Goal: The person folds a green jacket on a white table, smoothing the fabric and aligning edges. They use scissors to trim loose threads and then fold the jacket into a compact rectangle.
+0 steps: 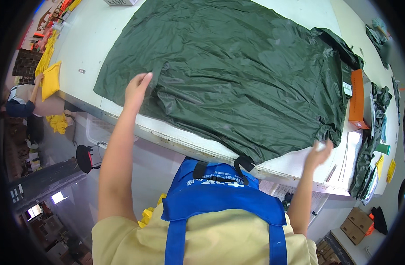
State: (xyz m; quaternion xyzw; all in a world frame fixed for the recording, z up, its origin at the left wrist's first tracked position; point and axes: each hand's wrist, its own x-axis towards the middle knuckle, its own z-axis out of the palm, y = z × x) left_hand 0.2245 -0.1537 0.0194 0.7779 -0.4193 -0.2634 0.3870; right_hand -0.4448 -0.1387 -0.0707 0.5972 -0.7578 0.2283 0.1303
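Note:
A large dark green sheet of thin, shiny, wrinkled material (237,66) is spread over the white table (85,48). At its near left part, my left hand (137,90) has its fingers closed at a raised fold of the sheet. My right hand (318,154) is low at the near right corner of the sheet, beside a bunched part of it. Motion smears its fingers, so whether they grip the material cannot be made out. A short black strap end (245,163) lies at the sheet's near edge.
An orange box (358,99) stands right of the sheet, near more dark green material (366,163). A thin tool (331,173) lies at the near right table edge. At the far left, another person's hand (39,78) touches a yellow packet (51,81). I wear a blue apron (224,203).

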